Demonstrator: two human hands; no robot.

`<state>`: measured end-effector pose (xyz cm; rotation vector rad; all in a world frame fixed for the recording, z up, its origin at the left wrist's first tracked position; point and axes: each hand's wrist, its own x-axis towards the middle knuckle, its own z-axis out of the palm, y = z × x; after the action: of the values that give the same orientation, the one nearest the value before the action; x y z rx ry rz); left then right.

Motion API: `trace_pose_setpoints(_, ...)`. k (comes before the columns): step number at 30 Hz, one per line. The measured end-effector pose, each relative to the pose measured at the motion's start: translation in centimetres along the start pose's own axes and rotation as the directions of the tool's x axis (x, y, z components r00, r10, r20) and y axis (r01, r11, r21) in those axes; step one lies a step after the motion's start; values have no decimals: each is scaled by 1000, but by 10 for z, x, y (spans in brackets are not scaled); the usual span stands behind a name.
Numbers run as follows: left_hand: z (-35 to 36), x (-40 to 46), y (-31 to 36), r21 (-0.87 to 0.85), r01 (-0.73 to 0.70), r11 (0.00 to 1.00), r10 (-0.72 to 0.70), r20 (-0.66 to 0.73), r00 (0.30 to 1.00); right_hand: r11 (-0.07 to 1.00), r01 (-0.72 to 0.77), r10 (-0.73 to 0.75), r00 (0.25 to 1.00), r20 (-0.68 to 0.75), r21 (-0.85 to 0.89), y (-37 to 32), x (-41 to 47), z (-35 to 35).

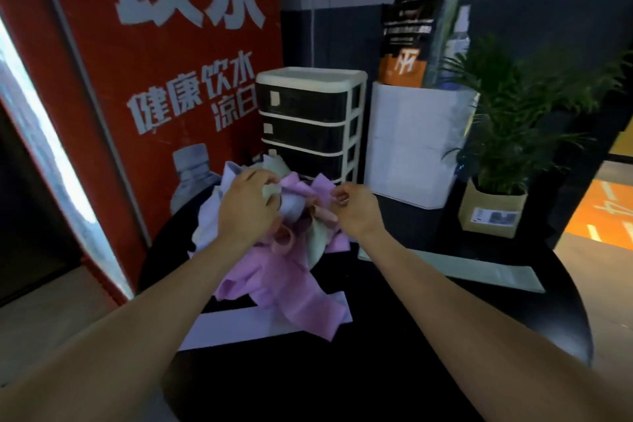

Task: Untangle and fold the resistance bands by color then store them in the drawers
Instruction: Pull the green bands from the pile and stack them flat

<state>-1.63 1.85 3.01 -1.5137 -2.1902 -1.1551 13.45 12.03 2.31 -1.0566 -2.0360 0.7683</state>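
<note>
Red banner (164, 86) at left, big white Chinese characters: 饮水 at top, lower down 健康饮水 and a partly cut line starting 凉白, plus a printed water bottle graphic. Orange-and-black pouch (406, 44) at back shows a white logo like two M shapes; its smaller print is too blurred to read. The pouch stands in a white box (411, 140) with a tall clear bottle (442, 17) and a spray bottle (457, 38). Drawer unit (308, 120), cream frame, dark drawers, small white labels on the fronts, unreadable. Potted plant (507, 113) in a tan paper-wrapped pot with a label, text not legible. Surface is a round black table (376, 353); dark wall behind, wood floor with orange markings at right. Tangle of resistance bands (284, 243) sits on the table just in front of the drawer unit, pink, lilac, grey-green and peach mixed. A flat lilac band (239, 325) lies at the near edge of the pile, a flat grey-green band (479, 271) off to the right. Left hand (246, 209) grips the top of the tangle, fingers curled round a grey-green strip. Right hand (356, 205) pinches a pink strip at the pile's right side.
</note>
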Motion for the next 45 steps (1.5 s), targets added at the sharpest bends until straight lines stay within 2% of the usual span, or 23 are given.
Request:
trace_pose_setpoints(3,-8,7,-28,82,138,987,-141,30,990,998,62,-62,997,47,3,-20,7,23)
trace_pose_setpoints(5,-7,10,-49,127,268,955,-283,125,951,997,73,-73,994,79,8,-27,12,35)
trace_pose_setpoints(7,-5,11,-63,100,336,936,-350,215,912,995,100,-97,989,107,-15,-31,17,45)
trace_pose_setpoints(11,-6,8,-66,32,290,957,-288,246,925,994,105,-99,986,137,-36,-31,24,56)
trace_pose_setpoints(16,-14,18,-57,-117,271,955,-249,172,953,993,114,-115,984,138,18,-33,27,51)
trace_pose_setpoints(20,-26,34,-47,-77,175,982,-168,84,982,985,142,-153,982,114,100,-41,33,35)
trace_pose_setpoints(26,-32,57,-25,-124,176,977,-164,101,981,976,175,-186,979,80,125,-48,38,18)
trace_pose_setpoints(29,-27,57,-26,-47,221,974,-216,103,971,976,175,-187,978,91,132,-47,34,13)
trace_pose_setpoints(34,-12,33,-59,157,219,963,-259,312,914,986,145,-156,978,136,88,-34,25,15)
trace_pose_setpoints(38,-10,27,-61,187,190,964,-236,268,934,987,140,-153,970,189,79,-35,20,22)
trace_pose_setpoints(40,-12,29,-52,98,172,980,-190,210,959,984,152,-167,966,196,93,-38,18,26)
trace_pose_setpoints(42,-16,37,-40,-141,199,970,-181,134,974,980,144,-169,966,198,136,-43,19,26)
trace_pose_setpoints(45,-26,51,-19,-484,199,852,-170,105,980,963,165,-203,964,173,214,-51,25,21)
